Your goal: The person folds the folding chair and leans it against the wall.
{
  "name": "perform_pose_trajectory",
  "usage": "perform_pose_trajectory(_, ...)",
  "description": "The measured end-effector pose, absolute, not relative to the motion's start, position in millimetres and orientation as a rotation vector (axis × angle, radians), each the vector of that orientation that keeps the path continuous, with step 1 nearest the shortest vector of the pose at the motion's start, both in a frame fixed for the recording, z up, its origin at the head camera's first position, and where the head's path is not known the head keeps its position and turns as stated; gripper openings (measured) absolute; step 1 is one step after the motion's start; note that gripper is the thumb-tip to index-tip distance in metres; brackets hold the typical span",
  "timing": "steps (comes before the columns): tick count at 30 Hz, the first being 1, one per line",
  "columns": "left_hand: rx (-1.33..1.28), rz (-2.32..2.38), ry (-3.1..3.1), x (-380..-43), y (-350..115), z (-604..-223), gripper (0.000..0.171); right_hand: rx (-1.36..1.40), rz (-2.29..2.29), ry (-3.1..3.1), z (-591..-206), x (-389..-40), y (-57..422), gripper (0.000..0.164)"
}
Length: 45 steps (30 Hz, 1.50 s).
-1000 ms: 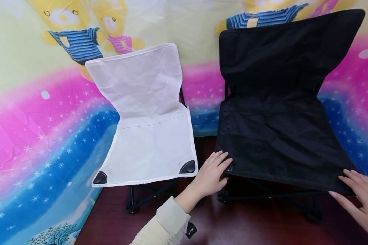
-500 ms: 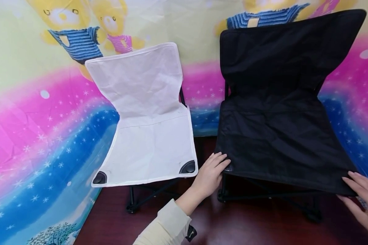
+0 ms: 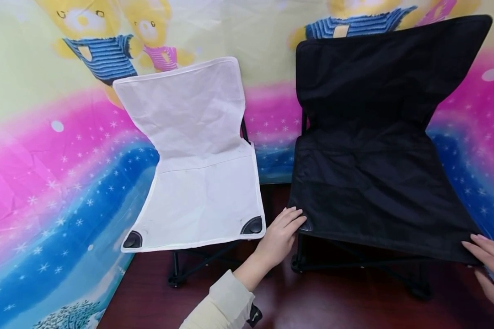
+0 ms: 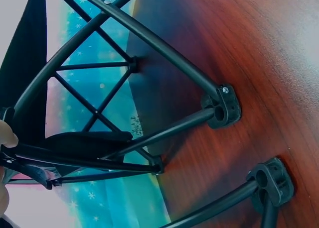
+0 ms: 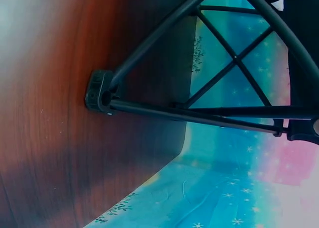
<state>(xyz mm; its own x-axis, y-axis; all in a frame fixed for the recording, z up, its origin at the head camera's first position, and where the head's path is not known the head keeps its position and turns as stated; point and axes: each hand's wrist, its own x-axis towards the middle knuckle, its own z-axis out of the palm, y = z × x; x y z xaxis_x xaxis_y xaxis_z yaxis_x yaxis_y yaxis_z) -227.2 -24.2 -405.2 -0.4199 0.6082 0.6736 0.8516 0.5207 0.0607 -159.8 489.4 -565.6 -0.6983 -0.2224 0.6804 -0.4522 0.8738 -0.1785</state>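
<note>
A cream cuffed sleeve point(image 3: 222, 304) covers a person's left forearm, a small black object point(image 3: 254, 315) showing beside the cuff. The left hand point(image 3: 279, 238) lays nearly straight fingers over the front left corner of a black fabric folding chair point(image 3: 366, 187), while the right hand point(image 3: 492, 272) touches the front right corner, thumb below the fingers. Whether either hand grips its corner cannot be told, as the thumbs' contact is largely hidden. The chair's seat spans the space between the hands, its tall back rising beyond them. Below the hands, black tubular legs end in chunky black feet point(image 5: 99, 91) on a glossy reddish-brown wood-grain floor point(image 3: 325, 297). Just left of the left hand stands a white fabric folding chair point(image 3: 207, 201), black patches point(image 3: 252, 225) on its front corners. Beyond the hands and both chairs hangs a printed backdrop point(image 3: 29, 119) of yellow bears in striped blue and pink tops, above pink and blue bands dotted with white snowflakes.
</note>
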Motion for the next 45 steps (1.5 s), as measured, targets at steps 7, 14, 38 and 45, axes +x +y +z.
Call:
perform_pose_trajectory(7,-1.168,-0.523,-2.049,-229.1,-25.1,-410.0,0.038,0.451,0.365,-2.428,-598.3,-165.3,523.6,0.057)
perform_pose_trajectory(14,-1.177,-0.592,-1.971,-230.4,-25.8,-413.3,0.042,0.499,0.315,-2.398,-603.3,-174.5,535.2,0.066)
perform_pose_trajectory(38,-1.157,-0.628,-1.954,-230.0,-19.3,-406.3,0.037,0.493,0.508,-2.066,-517.8,-158.3,447.3,0.056)
perform_pose_trajectory(45,-1.143,-0.652,-1.985,-231.1,-17.5,-400.2,0.037,0.422,0.632,-2.048,-524.0,-164.6,453.3,0.054)
